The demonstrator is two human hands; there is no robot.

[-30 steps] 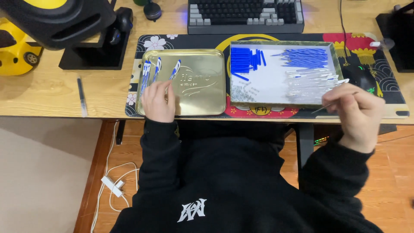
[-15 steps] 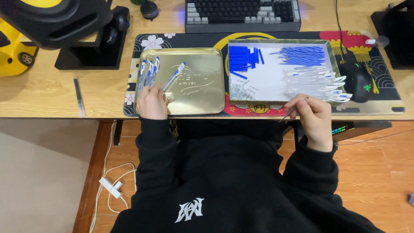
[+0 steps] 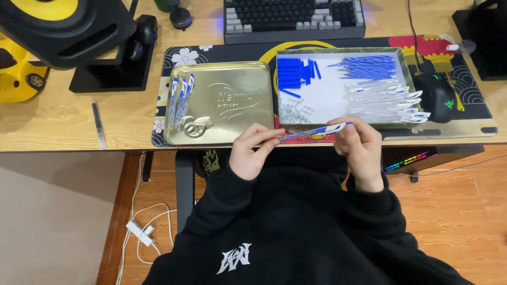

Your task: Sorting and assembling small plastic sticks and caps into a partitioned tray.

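Observation:
Both hands hold one blue and clear pen level, in front of the desk edge. My left hand pinches its left end and my right hand grips its right end near the white clip. A gold metal tray lies just beyond my left hand, with three finished pens at its left side. A white-lined tray beyond my right hand holds blue caps, blue refills and clear pen barrels.
A black keyboard sits behind the trays on a patterned desk mat. A black mouse lies right of the white-lined tray. A black and yellow speaker and a yellow toy car stand at left. One loose pen lies on the wood.
My left hand left the gold tray and came to the middle. My right hand moved left with a pen, and both hands now hold it together.

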